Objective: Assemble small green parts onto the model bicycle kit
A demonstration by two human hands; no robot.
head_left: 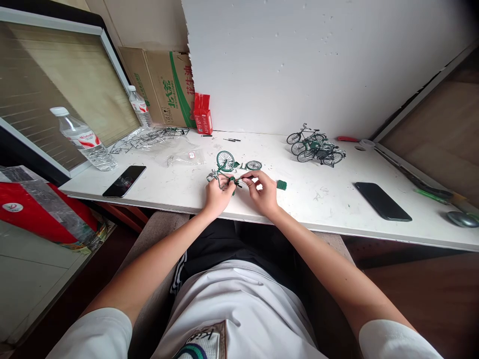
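Observation:
A partly built green model bicycle (229,169) lies on the white desk (329,199) near its front edge. My left hand (217,192) is closed around the frame and handlebar end of it. My right hand (264,192) pinches a small part at the frame, fingers pressed together; the part is too small to name. One spoked wheel (225,160) stands up just behind my left hand, and a second wheel (254,165) lies behind my right hand. A small green block (281,185) sits just right of my right hand.
Several finished green model bicycles (316,148) stand at the back right. Two black phones (124,180) (382,201) lie left and right. Two water bottles (84,139), plastic bags with parts sprues (149,138), a red box (203,117) and a cardboard box (168,87) fill the back left.

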